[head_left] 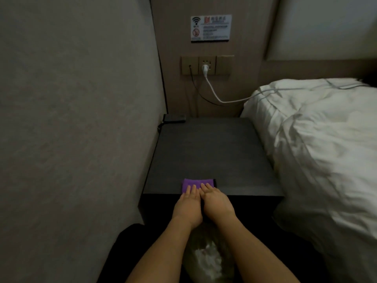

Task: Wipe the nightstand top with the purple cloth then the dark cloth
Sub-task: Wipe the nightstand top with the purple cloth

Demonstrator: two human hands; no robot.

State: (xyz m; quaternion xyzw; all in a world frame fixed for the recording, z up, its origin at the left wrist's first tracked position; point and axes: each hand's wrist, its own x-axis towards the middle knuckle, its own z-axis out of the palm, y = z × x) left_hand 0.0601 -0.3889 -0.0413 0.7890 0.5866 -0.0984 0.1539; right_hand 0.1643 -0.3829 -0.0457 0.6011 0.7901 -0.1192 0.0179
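A: Biggest first. Landmark?

B: Nightstand [212,152], dark top, square-ish. Everything else goes relative to it. Bed [318,139] with white duvet sits along its right side, touching or nearly. Grey wall [71,99] runs along its left side.

A: Behind it?

B: Tan panel with a socket plate [207,65] above the nightstand's back edge, white plug [205,68] in it, white cable [224,100] running right onto the bed. A thin black cable hangs from the plate too. Small sign [211,28] higher up, text unreadable. Small black box [175,118] on the nightstand's back left corner.

A: Cloth?

B: Purple cloth [196,184], folded flat, at the nightstand's front edge, a bit left of centre. Long axis runs left-right, parallel to that front edge. A dark strip shows at its right end, possibly the dark cloth [214,183] underneath; can't confirm.

A: Hands?

B: Both on the purple cloth's near half, side by side, touching each other. Left hand [188,205] fingers straight, pressed flat, pointing toward the nightstand's back. Right hand [217,201] same, fingers flat and angled slightly left. No pinching, nothing gripped.

A: Below the front edge?

B: Something pale and crumpled between the forearms, too dim to tell.
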